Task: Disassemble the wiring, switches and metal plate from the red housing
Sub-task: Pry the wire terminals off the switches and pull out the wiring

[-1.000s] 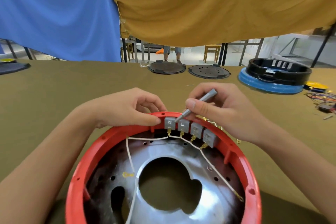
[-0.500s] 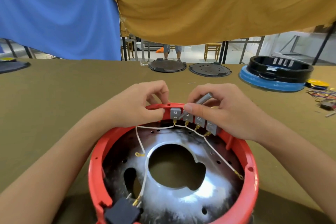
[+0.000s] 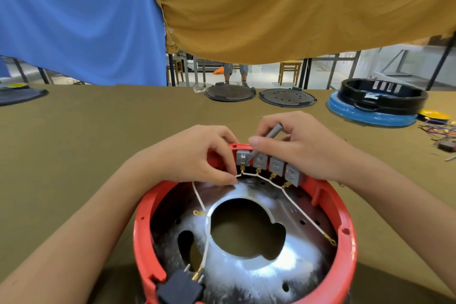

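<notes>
Grey metal tool [image 3: 271,136], pinched in the right hand [image 3: 299,149], slants down-left onto the leftmost of four switches [image 3: 269,168] at the red housing [image 3: 345,234] far rim, frame centre; left hand [image 3: 197,158] pinches the white wire [image 3: 197,195] beside it.

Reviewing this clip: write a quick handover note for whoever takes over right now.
Left hand pinches the white wire below the grey switches. Right hand holds a grey tool, tip at the leftmost switch. Red housing sits on the table.
Done: two ring terminals lie loose.
Left: all four switches, wiring, black plug and metal plate remain in the housing.
</notes>
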Demonstrator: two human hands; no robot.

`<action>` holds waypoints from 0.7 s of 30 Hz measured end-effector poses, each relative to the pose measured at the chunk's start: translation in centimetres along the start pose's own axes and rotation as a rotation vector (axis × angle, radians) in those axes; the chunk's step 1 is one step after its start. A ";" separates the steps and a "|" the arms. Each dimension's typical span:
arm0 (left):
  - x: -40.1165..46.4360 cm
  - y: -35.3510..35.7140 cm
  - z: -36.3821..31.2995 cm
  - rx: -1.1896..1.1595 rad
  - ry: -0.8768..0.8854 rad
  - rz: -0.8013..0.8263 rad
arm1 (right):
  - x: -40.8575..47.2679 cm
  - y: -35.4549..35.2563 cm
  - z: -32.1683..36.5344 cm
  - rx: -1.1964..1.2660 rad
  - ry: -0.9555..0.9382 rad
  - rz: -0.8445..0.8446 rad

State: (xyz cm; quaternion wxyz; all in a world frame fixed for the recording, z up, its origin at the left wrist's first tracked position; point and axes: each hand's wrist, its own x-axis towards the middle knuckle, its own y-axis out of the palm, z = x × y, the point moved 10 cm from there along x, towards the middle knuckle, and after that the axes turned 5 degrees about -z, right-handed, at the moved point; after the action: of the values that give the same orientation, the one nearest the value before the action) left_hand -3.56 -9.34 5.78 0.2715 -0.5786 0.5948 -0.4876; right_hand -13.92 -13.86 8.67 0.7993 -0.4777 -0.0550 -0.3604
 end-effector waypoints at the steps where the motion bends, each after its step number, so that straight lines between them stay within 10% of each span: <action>1: 0.0 0.1 0.1 0.007 -0.003 0.008 | 0.4 0.2 0.2 -0.005 -0.005 0.000; 21: 0.2 0.4 -0.1 -0.027 0.005 0.032 | 1.1 0.5 -1.2 0.215 0.096 -0.078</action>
State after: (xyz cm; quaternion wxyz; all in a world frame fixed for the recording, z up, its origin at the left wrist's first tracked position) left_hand -3.84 -9.61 5.49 0.2701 -0.5715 0.6111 -0.4764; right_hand -13.11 -15.28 8.12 0.8329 -0.3691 -0.0735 -0.4058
